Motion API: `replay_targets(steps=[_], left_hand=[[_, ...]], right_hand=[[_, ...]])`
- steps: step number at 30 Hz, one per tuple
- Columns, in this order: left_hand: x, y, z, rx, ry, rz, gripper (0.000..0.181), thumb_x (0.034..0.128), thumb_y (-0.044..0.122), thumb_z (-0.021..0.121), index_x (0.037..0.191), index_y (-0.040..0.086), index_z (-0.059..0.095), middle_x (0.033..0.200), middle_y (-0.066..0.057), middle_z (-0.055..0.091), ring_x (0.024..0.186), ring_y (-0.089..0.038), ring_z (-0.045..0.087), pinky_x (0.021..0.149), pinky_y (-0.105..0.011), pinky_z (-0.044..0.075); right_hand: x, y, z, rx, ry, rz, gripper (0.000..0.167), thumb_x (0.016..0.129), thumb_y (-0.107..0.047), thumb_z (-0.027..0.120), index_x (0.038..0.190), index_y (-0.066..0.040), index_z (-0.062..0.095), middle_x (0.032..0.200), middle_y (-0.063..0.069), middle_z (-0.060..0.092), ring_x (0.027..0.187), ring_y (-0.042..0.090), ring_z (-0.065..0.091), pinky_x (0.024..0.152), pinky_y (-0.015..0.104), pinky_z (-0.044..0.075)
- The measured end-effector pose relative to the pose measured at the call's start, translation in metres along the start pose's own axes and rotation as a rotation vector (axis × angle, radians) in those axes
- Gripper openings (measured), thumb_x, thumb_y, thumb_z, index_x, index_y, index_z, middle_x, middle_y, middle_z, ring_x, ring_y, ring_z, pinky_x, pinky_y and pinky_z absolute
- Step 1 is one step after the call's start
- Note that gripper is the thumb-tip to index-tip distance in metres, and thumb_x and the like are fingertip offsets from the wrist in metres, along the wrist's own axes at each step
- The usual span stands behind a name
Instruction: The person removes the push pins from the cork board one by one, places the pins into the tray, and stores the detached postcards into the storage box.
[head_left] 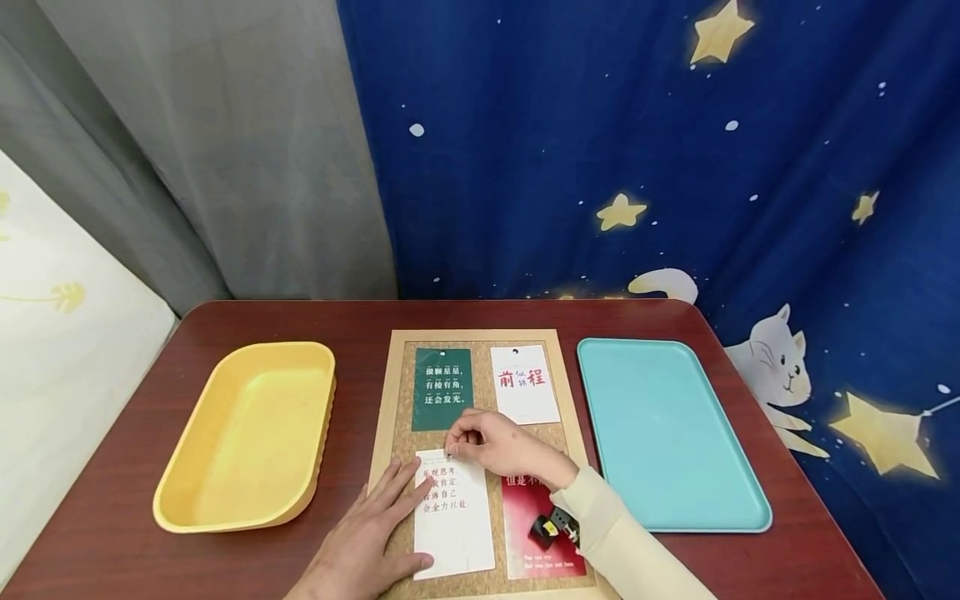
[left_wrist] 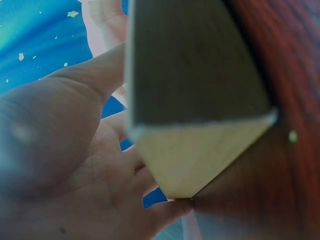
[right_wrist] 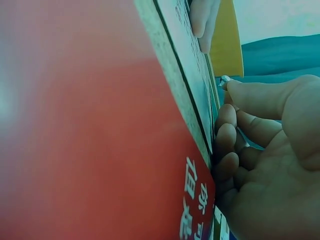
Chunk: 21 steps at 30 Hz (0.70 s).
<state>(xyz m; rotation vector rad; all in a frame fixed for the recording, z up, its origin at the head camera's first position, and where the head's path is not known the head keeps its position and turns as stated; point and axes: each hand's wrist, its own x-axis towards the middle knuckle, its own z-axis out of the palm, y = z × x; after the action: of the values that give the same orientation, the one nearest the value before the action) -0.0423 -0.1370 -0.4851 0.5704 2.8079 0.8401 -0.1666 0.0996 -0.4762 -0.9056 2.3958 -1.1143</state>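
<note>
A cork board [head_left: 480,437] with a pale wooden frame [left_wrist: 200,65] lies on the table. On its lower left is a white card [head_left: 453,546] with red writing. My left hand [head_left: 378,525] rests on this card's left edge, fingers spread. At the card's top, my right hand [head_left: 498,442] pinches a small silvery pushpin [right_wrist: 224,80] between thumb and forefinger; whether its point is in the cork is hidden. A red card [head_left: 543,558] lies partly under the right wrist. Above are a green card [head_left: 442,417] and another white card [head_left: 525,404].
A yellow tray [head_left: 172,500] stands left of the board, and a light blue tray [head_left: 675,433] lies to the right. The dark red table [head_left: 360,321] ends at a grey curtain [head_left: 262,167] and a blue starry curtain [head_left: 525,167].
</note>
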Motion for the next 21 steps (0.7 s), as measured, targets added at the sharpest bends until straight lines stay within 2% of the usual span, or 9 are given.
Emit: replay_targets(steps=[11, 21], left_hand=[[0.000, 0.003, 0.000, 0.010, -0.009, -0.033, 0.087, 0.0788, 0.051, 0.086, 0.153, 0.019, 0.054, 0.169, -0.006, 0.039, 0.158, -0.039, 0.031, 0.115, -0.074, 0.035], [-0.002, 0.005, -0.001, 0.001, -0.010, -0.047, 0.086, 0.0788, 0.050, 0.086, 0.153, 0.021, 0.054, 0.169, -0.005, 0.038, 0.159, -0.038, 0.030, 0.116, -0.073, 0.034]], right_hand=[[-0.003, 0.000, -0.003, 0.040, 0.061, 0.003, 0.012, 0.103, -0.016, 0.066, 0.099, -0.016, 0.078, 0.089, -0.004, 0.065, 0.081, 0.008, 0.051, 0.071, 0.019, 0.043], [-0.009, 0.000, -0.024, 0.083, 0.112, 0.037, 0.013, 0.103, -0.016, 0.064, 0.102, -0.009, 0.075, 0.090, -0.001, 0.066, 0.079, 0.009, 0.056, 0.072, 0.021, 0.049]])
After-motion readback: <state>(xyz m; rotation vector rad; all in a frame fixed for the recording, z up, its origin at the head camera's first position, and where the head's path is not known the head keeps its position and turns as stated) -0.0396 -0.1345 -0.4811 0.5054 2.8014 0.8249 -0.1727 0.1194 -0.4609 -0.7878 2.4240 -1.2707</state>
